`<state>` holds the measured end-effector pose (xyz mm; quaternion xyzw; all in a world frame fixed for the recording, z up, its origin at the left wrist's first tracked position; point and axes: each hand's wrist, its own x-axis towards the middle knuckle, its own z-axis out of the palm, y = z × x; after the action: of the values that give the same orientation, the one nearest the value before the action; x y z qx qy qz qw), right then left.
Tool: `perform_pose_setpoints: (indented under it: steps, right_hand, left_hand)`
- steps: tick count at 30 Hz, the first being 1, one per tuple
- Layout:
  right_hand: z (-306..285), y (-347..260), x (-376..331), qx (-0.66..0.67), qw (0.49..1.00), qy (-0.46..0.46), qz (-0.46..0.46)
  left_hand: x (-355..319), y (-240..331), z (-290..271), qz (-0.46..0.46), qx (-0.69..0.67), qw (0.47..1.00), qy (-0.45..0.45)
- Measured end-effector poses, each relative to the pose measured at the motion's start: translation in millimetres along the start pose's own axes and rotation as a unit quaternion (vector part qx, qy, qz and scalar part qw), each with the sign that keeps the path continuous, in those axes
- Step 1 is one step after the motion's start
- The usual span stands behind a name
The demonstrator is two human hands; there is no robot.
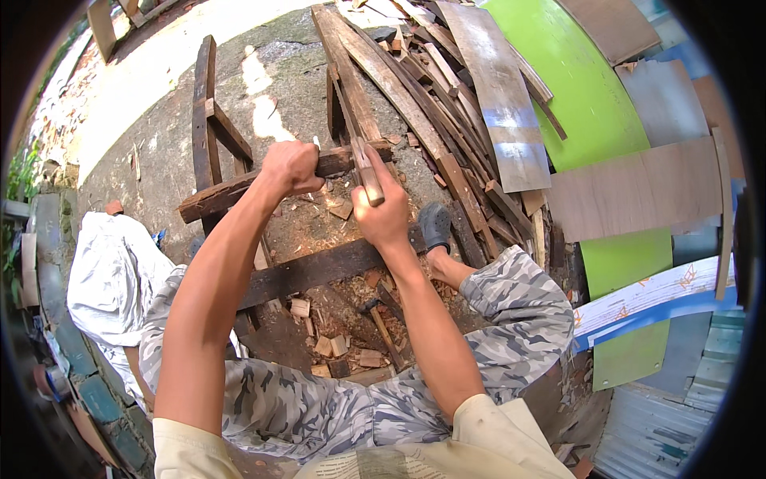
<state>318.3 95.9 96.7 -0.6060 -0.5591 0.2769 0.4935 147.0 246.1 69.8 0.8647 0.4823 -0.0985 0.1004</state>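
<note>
A dark, rough wooden beam (223, 197) lies crosswise in front of me on two upright-looking timbers. My left hand (290, 168) is closed and rests on the beam's middle; whatever its fingers hold is hidden, though a small pale tip shows just above it. To its right, my right hand (381, 209) grips the wooden handle of a saw (368, 177), index finger stretched along it. The saw points away from me across the beam and is seen nearly edge-on, so its blade is hard to make out.
A dark plank (319, 273) crosses nearer my legs. Below it a hammer (385, 334) lies among wood offcuts (331, 346) and shavings. Long timber strips (447, 120) are heaped at the far right beside green sheets (590, 88) and plywood (634, 190). White cloth (116, 275) hangs at the left.
</note>
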Motion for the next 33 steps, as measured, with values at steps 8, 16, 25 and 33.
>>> perform_pose_setpoints:
  steps: [8, 16, 25, 33]
  right_hand:
    - [-86, -59, -165, -0.034, 0.997, -0.035, 0.060]
    - [-8, -9, -40, 0.011, 1.000, 0.003, 0.005]
    - [-74, -47, -162, -0.001, 0.993, -0.032, 0.109]
    - [-30, -28, -80, -0.022, 0.998, -0.016, 0.049]
  left_hand:
    - [-12, 4, 4, -0.004, 0.005, 1.000, 0.001]
    - [-5, 5, 1, -0.015, 0.006, 0.999, -0.037]
    - [-15, 6, -4, -0.001, -0.013, 0.998, -0.054]
    - [-12, 4, 5, -0.010, -0.020, 1.000, -0.021]
